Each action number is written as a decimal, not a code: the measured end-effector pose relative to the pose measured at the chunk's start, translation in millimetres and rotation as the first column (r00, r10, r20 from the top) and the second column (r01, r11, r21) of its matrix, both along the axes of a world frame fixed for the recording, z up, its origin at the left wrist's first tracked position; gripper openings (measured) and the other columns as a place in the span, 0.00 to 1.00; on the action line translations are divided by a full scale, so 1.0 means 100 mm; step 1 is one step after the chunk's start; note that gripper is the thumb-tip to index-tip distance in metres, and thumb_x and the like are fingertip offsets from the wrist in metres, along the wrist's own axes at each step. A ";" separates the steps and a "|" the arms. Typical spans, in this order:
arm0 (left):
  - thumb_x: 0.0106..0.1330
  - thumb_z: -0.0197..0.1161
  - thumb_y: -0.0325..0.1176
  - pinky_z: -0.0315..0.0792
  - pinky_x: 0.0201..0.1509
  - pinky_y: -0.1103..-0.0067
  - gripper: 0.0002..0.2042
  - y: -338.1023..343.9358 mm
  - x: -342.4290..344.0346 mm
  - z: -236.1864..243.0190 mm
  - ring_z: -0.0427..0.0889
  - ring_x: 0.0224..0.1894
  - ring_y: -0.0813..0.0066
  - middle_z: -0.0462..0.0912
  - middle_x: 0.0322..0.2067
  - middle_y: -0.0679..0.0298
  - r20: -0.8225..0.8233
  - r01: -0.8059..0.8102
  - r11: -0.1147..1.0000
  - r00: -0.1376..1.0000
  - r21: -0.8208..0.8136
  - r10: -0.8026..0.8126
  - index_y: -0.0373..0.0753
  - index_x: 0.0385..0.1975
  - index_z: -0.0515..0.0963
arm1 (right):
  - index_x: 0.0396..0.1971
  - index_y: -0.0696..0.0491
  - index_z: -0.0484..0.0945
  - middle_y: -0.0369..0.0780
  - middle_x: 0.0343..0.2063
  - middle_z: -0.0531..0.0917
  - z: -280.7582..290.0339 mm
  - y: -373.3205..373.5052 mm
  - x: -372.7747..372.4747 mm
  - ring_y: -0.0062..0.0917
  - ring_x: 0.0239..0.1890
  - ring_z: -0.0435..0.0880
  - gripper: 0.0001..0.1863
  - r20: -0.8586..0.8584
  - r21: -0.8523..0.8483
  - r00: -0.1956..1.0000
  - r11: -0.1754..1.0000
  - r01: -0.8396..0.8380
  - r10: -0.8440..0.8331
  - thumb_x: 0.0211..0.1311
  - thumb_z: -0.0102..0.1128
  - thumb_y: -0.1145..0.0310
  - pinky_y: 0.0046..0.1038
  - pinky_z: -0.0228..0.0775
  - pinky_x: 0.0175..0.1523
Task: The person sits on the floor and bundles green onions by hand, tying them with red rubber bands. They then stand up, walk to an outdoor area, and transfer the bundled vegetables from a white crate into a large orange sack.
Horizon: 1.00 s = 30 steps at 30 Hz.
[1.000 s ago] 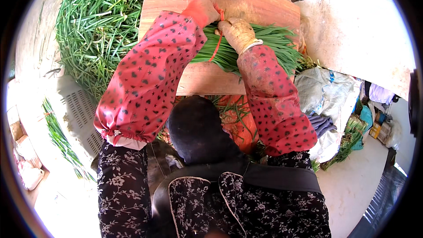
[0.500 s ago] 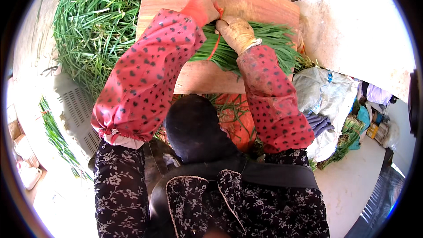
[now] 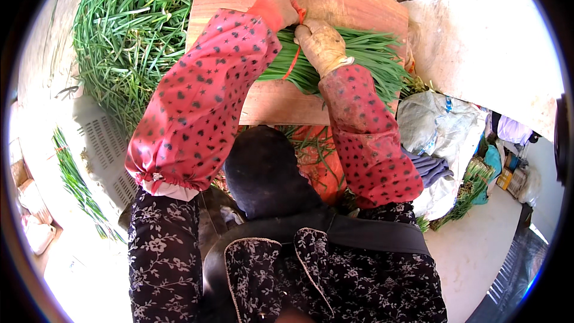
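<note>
Little moved since earlier: left hand point(image 3: 277, 11) clutching red tie point(image 3: 293, 63); right hand point(image 3: 323, 46) on green bundle point(image 3: 372, 54), grip unclear.

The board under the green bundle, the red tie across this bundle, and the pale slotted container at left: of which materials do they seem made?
Board: probably wood or wood-look laminate, fairly smooth, with streaky brown grain. Red tie: perhaps soft plastic, since it is thin, bright and flexible; fibre is possible. Container: likely moulded plastic, matte, judging by its regular slot rows.
</note>
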<state>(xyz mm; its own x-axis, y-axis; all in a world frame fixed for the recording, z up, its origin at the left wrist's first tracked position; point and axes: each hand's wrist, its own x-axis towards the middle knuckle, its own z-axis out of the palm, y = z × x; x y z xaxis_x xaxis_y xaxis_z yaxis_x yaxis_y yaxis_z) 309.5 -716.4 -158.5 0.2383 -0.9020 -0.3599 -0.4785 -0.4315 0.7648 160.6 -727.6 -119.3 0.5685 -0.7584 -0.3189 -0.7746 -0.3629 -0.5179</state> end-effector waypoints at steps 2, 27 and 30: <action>0.42 0.72 0.37 0.72 0.35 0.77 0.11 0.00 -0.04 0.02 0.79 0.26 0.74 0.82 0.22 0.62 0.028 -0.006 1.000 1.000 -0.024 0.007 0.41 0.25 0.83 | 0.26 0.53 0.80 0.48 0.34 0.80 -0.03 0.02 -0.03 0.42 0.41 0.77 0.17 0.025 -0.081 0.999 0.996 0.037 -0.035 0.52 0.46 0.57 0.40 0.65 0.46; 0.45 0.69 0.35 0.73 0.35 0.76 0.06 0.06 -0.11 0.06 0.79 0.26 0.70 0.81 0.23 0.60 0.164 -0.119 0.993 0.979 -0.022 0.121 0.42 0.21 0.82 | 0.28 0.55 0.80 0.49 0.29 0.80 0.03 0.02 0.10 0.44 0.37 0.78 0.17 -0.099 -0.094 0.993 0.994 0.048 -0.057 0.52 0.44 0.59 0.42 0.68 0.44; 0.46 0.67 0.32 0.72 0.36 0.77 0.05 0.07 -0.09 0.04 0.79 0.27 0.71 0.82 0.24 0.59 0.121 -0.054 0.993 0.990 -0.100 0.066 0.41 0.23 0.81 | 0.28 0.54 0.80 0.48 0.30 0.81 0.06 0.00 0.11 0.44 0.37 0.78 0.18 -0.107 -0.065 0.993 0.997 0.048 -0.055 0.52 0.43 0.59 0.42 0.68 0.44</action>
<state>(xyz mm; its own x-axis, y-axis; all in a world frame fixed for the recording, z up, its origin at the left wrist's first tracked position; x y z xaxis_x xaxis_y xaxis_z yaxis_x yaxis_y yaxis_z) 300.2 -709.3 -154.4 0.3308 -0.9137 -0.2361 -0.5478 -0.3896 0.7403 171.7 -727.5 -113.2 0.4928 -0.8060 -0.3278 -0.8434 -0.3497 -0.4079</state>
